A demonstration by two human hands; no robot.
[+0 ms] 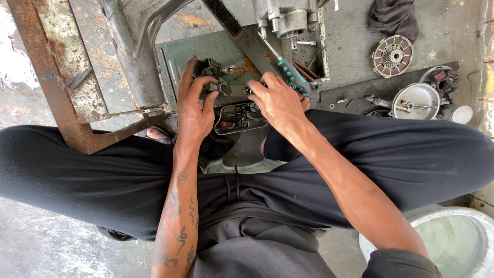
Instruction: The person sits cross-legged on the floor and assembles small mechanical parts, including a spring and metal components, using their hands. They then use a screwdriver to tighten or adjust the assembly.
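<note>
Two hands: left hand curled around one dark metal part; right hand closed, apparently gripping one teal-handled screwdriver.

Reaching forward with both bare hands, tattooed left hand curling its fingers, right hand arching knuckles-up beside it.

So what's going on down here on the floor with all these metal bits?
A person sits on the floor with knees spread, working over a small metal engine part. The left hand grips and steadies it, while the right hand holds a screwdriver with a teal and black handle against it. Below the hands sits a small tray of screws and bits. To the right lie a round clutch-like disc and a shiny metal cover.
</note>
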